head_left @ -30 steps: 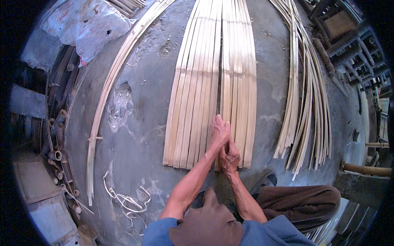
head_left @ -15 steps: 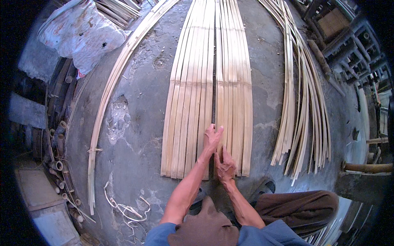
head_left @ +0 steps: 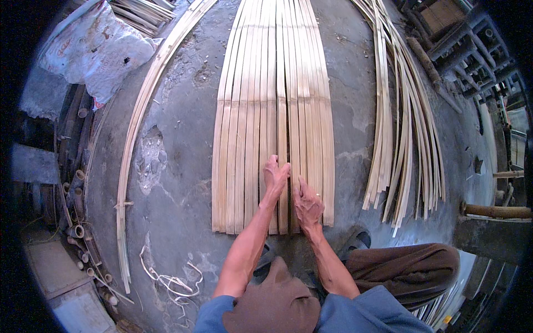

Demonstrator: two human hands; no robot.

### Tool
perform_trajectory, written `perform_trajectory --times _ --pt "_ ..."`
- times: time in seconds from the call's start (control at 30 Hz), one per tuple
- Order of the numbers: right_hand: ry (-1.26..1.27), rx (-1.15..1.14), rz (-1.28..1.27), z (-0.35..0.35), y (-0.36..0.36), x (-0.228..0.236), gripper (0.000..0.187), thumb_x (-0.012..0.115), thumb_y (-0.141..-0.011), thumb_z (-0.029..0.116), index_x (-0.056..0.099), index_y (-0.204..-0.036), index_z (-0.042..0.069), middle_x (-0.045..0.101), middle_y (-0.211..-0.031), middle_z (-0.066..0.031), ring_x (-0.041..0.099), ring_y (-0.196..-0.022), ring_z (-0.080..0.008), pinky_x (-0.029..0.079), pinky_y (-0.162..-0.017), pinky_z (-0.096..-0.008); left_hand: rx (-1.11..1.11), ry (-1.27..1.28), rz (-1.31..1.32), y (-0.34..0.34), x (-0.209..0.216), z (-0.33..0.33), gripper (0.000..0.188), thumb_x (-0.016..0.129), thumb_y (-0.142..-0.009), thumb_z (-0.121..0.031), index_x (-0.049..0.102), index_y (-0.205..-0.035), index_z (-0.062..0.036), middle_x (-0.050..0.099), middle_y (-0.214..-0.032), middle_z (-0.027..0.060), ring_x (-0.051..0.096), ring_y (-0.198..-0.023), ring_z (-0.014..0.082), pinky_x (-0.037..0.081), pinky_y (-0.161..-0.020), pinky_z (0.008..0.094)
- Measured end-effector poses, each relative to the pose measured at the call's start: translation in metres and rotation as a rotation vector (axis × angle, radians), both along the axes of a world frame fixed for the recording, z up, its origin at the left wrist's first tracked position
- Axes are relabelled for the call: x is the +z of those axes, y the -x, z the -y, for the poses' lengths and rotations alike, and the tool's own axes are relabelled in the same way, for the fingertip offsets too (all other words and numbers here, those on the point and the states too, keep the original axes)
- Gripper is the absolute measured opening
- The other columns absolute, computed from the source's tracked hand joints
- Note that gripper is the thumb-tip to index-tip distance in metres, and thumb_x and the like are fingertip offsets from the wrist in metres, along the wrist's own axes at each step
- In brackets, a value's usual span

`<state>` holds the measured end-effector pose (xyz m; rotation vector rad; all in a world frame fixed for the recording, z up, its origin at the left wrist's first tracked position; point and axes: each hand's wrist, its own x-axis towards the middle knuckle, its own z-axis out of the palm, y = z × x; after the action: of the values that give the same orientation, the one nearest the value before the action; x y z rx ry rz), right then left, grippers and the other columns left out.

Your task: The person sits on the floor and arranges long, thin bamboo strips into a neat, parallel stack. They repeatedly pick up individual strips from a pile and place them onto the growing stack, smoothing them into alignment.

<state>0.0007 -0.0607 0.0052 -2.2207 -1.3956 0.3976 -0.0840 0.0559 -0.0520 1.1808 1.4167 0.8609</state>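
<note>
Long flat bamboo strips (head_left: 239, 139) lie side by side on the floor in front of me, forming a broad panel with node lines across it. Near its middle, one bamboo strip (head_left: 283, 213) has a narrow dark gap on each side. My left hand (head_left: 275, 175) is closed at this strip, thumb and fingers around its edges. Just to the right and closer to me, my right hand (head_left: 308, 205) rests on the neighbouring strips. Its index finger is stretched forward, while the other fingers are bent and partly hidden.
A loose fan of bamboo strips (head_left: 408, 139) lies to the right. On the left runs a tied bundle of strips (head_left: 129, 150), with curled shavings (head_left: 172, 286) near its close end. Bamboo poles (head_left: 78, 230) and a white sack (head_left: 97, 50) line the far left.
The single wide gap in the panel has become two narrower ones, with a strip between them. My right hand has come away from that strip slightly rightward. The whole view has shifted a little.
</note>
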Motion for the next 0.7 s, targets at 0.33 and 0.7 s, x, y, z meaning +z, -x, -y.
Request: perform_trajectory --times 0.33,0.7 --pt "-0.036 0.132 0.088 0.008 -0.007 -0.016 0.039 0.066 -0.091 0.020 0.063 -0.130 0.016 0.058 -0.086 -0.0128 0.059 -0.075 -0.0323 0.049 -0.066 -0.0451 -0.048 -0.147 -0.258 -0.013 0.010 0.007 0.034 0.070 -0.077 -0.018 0.058 -0.100 0.0046 0.065 -0.088 0.0181 0.063 -0.083 0.0280 0.050 -0.076 0.0438" --pt "0.030 0.068 0.049 0.015 -0.016 -0.015 0.036 0.063 -0.091 0.022 0.066 -0.127 0.023 0.061 -0.096 -0.0078 0.059 -0.090 -0.0287 0.046 -0.081 -0.0485 -0.016 -0.002 -0.181 -0.005 0.001 0.001 0.034 0.067 -0.076 -0.018 0.060 -0.101 0.0045 0.067 -0.088 0.0171 0.063 -0.081 0.0212 0.051 -0.073 0.0399"
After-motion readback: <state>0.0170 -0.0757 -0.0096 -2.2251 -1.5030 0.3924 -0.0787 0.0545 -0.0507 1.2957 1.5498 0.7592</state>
